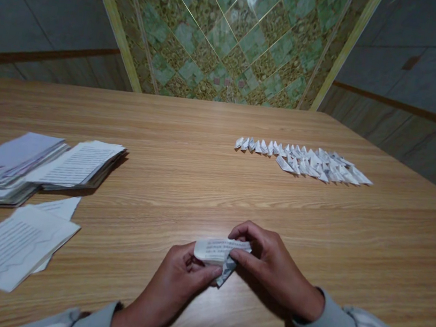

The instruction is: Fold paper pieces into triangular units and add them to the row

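Left hand [174, 286] first: fingers curled in, thumb pressed on top, gripping one end of a small folded piece of white printed paper [211, 250]. Right hand [275, 263] has the other end pinched between thumb and fingers, so both hands are drawn in narrow around it. That paper's held just above the near part of the wood-grain brown tabletop [154, 181], roughly between the two hands. Fingers cover bits of it, so I can't make out the whole fold. A darker grey printed flap pokes down from its underside, by the left thumb.

As for the stuff around: well past the right hand, toward the far right, there's a bunch of small pointy folded white paper pieces [324, 170] lined up in two rows, packed so tight they overlap in places. Too small to count properly.

Over on the left, well apart from the hands, sits a thick stack of pale lavender-white papers [12, 153], with a thinner pile of white printed pages [84, 161] right up against its right side. Just in front of those, some loose white printed sheets [16, 243] lie fanned over each other at odd angles. Past the table's far edge is a shiny green-and-gold diamond-tiled wall [223, 39], with grey panelled walls [41, 3] on either side.
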Action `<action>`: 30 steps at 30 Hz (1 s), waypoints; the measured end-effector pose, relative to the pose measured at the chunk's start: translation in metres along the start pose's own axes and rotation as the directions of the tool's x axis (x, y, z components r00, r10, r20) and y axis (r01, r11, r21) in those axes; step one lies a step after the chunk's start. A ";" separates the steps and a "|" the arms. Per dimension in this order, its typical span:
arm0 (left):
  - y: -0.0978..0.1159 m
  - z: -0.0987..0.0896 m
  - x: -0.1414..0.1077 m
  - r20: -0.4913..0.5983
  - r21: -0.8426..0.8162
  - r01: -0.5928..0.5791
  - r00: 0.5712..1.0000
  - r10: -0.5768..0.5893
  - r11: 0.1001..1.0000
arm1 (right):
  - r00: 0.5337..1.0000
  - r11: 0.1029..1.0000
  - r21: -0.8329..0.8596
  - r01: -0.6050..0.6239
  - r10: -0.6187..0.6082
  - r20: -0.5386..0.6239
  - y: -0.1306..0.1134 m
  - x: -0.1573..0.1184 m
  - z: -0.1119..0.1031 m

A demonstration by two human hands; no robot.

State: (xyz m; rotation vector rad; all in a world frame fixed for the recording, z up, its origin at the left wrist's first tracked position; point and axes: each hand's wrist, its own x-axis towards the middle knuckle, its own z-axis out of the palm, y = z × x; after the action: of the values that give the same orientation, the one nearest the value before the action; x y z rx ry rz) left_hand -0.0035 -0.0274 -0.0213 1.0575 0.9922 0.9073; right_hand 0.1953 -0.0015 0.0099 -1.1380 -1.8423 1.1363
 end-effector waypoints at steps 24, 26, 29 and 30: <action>0.004 0.007 -0.002 0.086 -0.031 0.101 0.991 -0.098 0.994 | 0.955 0.828 0.502 -0.248 0.298 -0.019 -0.002 -0.002 0.022; 0.002 0.007 -0.002 0.079 -0.004 0.115 0.990 -0.114 0.993 | 0.958 0.814 0.531 -0.237 0.285 -0.011 -0.003 -0.002 0.021; 0.002 0.005 -0.002 0.044 -0.011 0.076 0.996 -0.076 0.997 | 0.966 0.820 0.537 -0.198 0.256 -0.033 -0.003 -0.002 0.020; 0.002 0.004 -0.002 0.032 -0.021 0.065 0.997 -0.064 0.998 | 0.968 0.828 0.529 -0.184 0.245 -0.047 -0.002 -0.001 0.019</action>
State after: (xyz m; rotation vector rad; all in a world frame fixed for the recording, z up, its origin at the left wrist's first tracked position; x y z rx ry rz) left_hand -0.0002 -0.0297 -0.0178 1.0131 0.9828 0.8444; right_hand 0.1784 -0.0094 0.0042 -1.0692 -1.2181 1.5486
